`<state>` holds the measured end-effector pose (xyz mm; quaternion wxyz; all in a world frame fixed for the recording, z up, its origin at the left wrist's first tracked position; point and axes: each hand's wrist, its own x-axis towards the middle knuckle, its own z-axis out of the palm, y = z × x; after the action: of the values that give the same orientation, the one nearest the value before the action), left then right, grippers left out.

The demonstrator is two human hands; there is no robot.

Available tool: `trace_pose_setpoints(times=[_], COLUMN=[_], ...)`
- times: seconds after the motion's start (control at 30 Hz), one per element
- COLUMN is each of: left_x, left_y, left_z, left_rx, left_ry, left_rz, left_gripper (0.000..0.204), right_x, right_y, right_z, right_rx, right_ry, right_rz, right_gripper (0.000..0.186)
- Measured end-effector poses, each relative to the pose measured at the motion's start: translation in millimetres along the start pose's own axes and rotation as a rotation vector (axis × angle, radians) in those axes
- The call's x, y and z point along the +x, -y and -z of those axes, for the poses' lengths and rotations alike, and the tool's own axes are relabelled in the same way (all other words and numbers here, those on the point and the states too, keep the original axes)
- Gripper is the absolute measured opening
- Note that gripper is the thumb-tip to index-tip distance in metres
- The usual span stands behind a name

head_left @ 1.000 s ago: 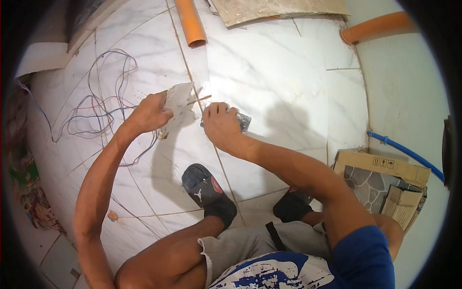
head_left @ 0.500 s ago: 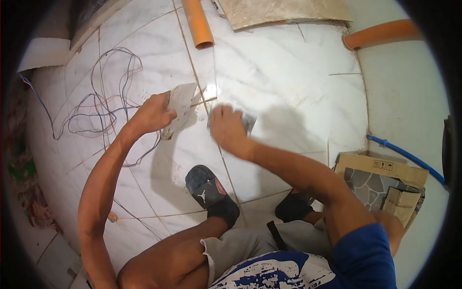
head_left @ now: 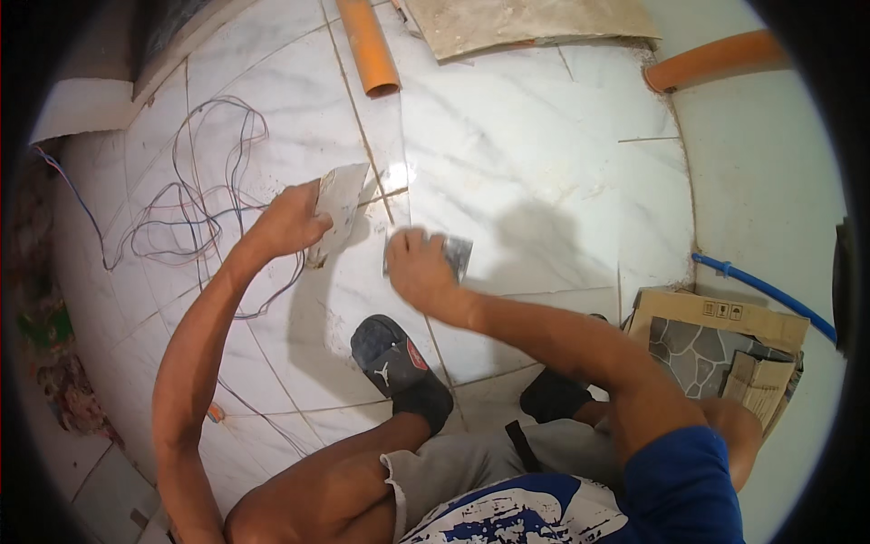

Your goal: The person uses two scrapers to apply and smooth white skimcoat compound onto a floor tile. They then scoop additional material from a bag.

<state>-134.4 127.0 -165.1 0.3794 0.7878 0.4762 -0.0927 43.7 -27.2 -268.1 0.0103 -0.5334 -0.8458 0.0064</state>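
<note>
My left hand [head_left: 292, 222] is closed on the edge of a flat whitish piece [head_left: 341, 204], smeared and ragged along its lower side, held tilted above the floor. To its right, my right hand [head_left: 421, 267] is closed over a flat grey metallic-looking blade [head_left: 460, 257]. Most of that blade is under my fingers, and its handle, if any, is hidden. It lies on or just over the white marbled tile floor [head_left: 535, 154], beside a tile joint [head_left: 365, 145]. Small pale crumbs and smears show near the joint between my hands.
Tangled thin wires [head_left: 177, 213] lie on the left. An orange pipe [head_left: 370, 54] and a beige slab [head_left: 535, 23] are at the far side. Another orange pipe [head_left: 716, 65] meets the right wall. A blue tube [head_left: 770, 295] and a cardboard box of stone-patterned tiles [head_left: 693, 354] are at right.
My right hand has come nearer to me and slightly left with the grey blade, which has turned. My left hand holds the whitish piece almost still.
</note>
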Motion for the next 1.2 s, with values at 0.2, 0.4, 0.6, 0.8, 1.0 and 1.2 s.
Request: trace_pose_setpoints(times=[0.2, 0.4, 0.6, 0.8, 1.0, 1.2], left_x=[-4.4, 1.8, 0.9, -0.9, 2.8, -3.7], left_y=[-8.3, -7.9, 5.1, -10.2, -4.4, 3.7], left_z=[-3.2, -1.2, -5.8, 4.5, 4.5, -3.9], left_rx=[-0.039, 0.023, -0.008, 0.026, 0.026, 0.023], left_ry=[-0.016, -0.006, 0.009, 0.046, 0.019, 0.049], left_rz=[-0.019, -0.014, 0.008, 0.024, 0.025, 0.017], left_gripper=[0.042, 0.041, 0.040, 0.043, 0.044, 0.044], right_x=[14.8, 25.9, -2.9, 39.4, 53.3, 67.7], right_y=[-19.1, -48.7, -15.9, -51.8, -44.7, -36.9], right_z=[6.1, 6.2, -5.5, 3.0, -5.8, -4.7], right_rx=[-0.037, -0.042, -0.028, -0.019, 0.043, 0.011], right_ry=[-0.062, -0.126, -0.011, -0.024, -0.025, 0.062], right_rz=[-0.099, -0.158, 0.031, -0.140, -0.194, -0.245], right_gripper=[0.018, 0.017, 0.025, 0.028, 0.030, 0.030])
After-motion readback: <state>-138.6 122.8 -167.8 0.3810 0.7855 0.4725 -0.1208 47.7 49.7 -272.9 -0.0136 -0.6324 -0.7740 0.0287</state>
